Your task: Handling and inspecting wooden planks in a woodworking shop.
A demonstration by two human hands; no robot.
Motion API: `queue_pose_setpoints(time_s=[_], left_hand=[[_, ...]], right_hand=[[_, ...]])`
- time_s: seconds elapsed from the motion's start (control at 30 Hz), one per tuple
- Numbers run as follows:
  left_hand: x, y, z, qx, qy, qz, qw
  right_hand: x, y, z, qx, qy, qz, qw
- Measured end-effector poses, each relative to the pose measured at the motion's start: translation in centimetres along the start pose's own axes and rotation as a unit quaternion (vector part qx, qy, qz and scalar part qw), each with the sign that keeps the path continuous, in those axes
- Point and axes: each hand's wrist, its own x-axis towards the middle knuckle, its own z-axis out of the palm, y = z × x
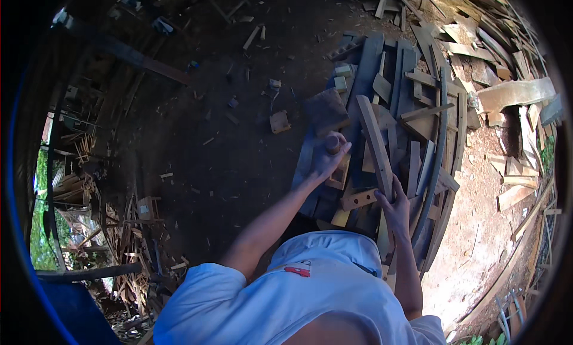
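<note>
My left hand (325, 163) is closed round a brown, round-ended handle; a broad dark wooden block (327, 110) lies just beyond it, and together they look like a wooden mallet. How the handle joins the block is hidden. My right hand (395, 209) grips the near end of a long squared wooden bar (374, 141), which slants away over the bench to the far left. Between my hands, close to my body, sits a short wooden piece with holes (360, 199). A wooden frame-like piece (340, 173) lies beside my left wrist.
The bench (373, 47) is crowded with planks and offcuts, including small pale blocks (341, 76). A long curved strip (443, 130) runs along its right side. Scrap wood (516, 94) heaps up at the right, and more sticks (128, 249) at the left. A loose block (279, 122) lies on the dark floor.
</note>
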Motion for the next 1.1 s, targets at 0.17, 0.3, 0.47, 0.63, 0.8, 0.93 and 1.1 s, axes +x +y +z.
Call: queue_pose_setpoints(time_s=[0.17,0.3,0.47,0.63,0.8,0.93,1.1], left_hand=[[-1.5,-0.3,0.9,-0.032,0.059,0.082,0.994],[-1.7,0.2,1.3,0.008,0.056,0.074,0.996],[-1.1,-1.7,1.9,-0.051,-0.011,0.042,0.998],[-1.7,0.6,2.3,0.028,0.012,0.063,0.998],[-1.7,-2.4,2.3,-0.013,-0.011,0.104,0.994],[-1.0,-3.2,2.1,0.032,0.024,0.057,0.998],[-0.5,-1.4,2.2,-0.036,0.067,0.157,0.985]], right_hand=[[-0.3,-8.1,-0.3,0.062,-0.003,-0.062,0.996],[0.0,-9.8,-0.2,-0.059,0.012,-0.221,0.973],[0.2,-9.4,0.0,-0.191,-0.02,-0.194,0.962],[-0.3,-9.1,0.4,-0.144,0.03,-0.238,0.96],[-0.4,-10.7,-0.2,-0.208,-0.058,-0.167,0.962],[-0.7,-10.9,0.7,-0.144,-0.002,-0.254,0.956],[-0.3,-10.2,0.7,-0.273,-0.035,-0.224,0.935]])
